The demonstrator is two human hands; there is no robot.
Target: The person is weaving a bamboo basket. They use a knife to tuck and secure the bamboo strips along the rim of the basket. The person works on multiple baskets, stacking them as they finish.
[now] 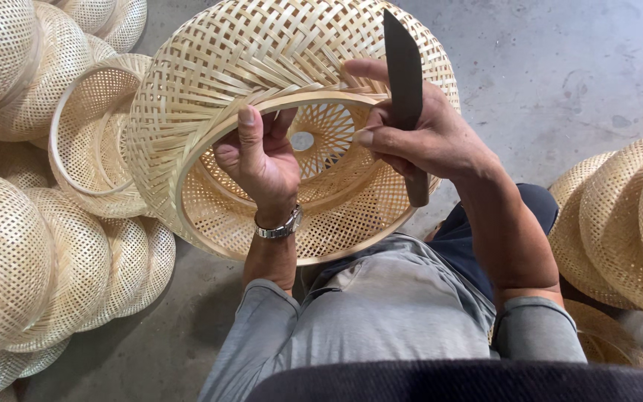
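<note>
Resting against the person's lap above the concrete floor [560, 67]: one woven bamboo basket [210, 67], open-weave, judged light, springy, easily crushed; best held at its stiff hoop rim. Left hand [262, 160] clamped on that rim, thumb over the edge. Right hand [429, 141] closed round a dark blade [403, 67]. Finished baskets [31, 246] stacked alongside.

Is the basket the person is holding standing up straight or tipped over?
Tipped. The woven basket lies on its side, its round opening facing the person, so you see its inside and bottom hole. The left hand grips the rim.
</note>
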